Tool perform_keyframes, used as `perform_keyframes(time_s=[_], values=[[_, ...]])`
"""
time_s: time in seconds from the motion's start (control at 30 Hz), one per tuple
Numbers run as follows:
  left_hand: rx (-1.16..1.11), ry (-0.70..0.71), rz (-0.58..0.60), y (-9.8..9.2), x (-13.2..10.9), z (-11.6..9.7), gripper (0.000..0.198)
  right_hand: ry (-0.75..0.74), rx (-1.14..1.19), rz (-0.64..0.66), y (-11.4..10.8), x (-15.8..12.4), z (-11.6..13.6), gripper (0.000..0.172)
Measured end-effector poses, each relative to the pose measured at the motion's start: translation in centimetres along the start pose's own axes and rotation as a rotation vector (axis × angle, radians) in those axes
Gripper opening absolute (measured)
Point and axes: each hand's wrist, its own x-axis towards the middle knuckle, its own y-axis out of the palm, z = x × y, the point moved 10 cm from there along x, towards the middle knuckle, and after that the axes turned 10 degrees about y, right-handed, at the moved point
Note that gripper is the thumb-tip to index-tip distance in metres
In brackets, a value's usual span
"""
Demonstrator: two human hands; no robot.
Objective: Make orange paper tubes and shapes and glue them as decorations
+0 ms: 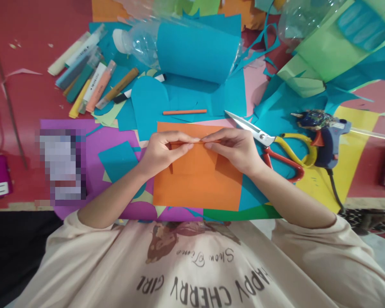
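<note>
Over a large orange sheet of paper point(195, 188), my left hand point(163, 149) and my right hand point(237, 147) meet fingertip to fingertip. Both pinch a narrow orange paper piece point(199, 141), mostly hidden by the fingers; whether it is rolled or folded I cannot tell. Just beyond the hands, a thin orange paper stick point(184, 112) lies on blue paper. Scissors point(263, 137) with one yellow and one red handle rest beside my right hand, blades spread. A blue paper cutout with a rounded end point(150, 102) lies beyond my left hand.
A clear plastic bottle wrapped in blue paper point(195, 51) lies at the back. Several markers point(93, 85) are piled at the left. On the right, a glue gun point(329, 145) sits on yellow paper point(359, 158), its cord hanging over the table edge. A blurred-out rectangular object point(62, 167) rests on purple paper.
</note>
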Motion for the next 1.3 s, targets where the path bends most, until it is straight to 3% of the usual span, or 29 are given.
perform_keyframes(time_s=[0.17,0.37,0.97,1.13,1.3], values=[[0.02,0.033,-0.01,-0.14,-0.01,-0.29,0.01,-0.019,-0.017,0.018,0.28,-0.11,-0.05,0.007],[0.062,0.085,-0.023,-0.28,-0.03,-0.76,0.012,0.007,-0.068,-0.019,0.48,-0.29,-0.51,0.03],[0.08,-0.017,0.015,0.04,-0.11,-0.07,0.015,-0.047,-0.111,-0.029,0.02,-0.06,0.33,0.005],[0.083,0.028,-0.001,-0.05,-0.12,-0.36,0.013,-0.05,-0.108,-0.027,-0.02,-0.04,0.3,0.006],[0.14,0.107,-0.022,-0.31,-0.28,-1.01,0.014,-0.023,-0.154,-0.016,0.26,-0.04,0.14,0.019]])
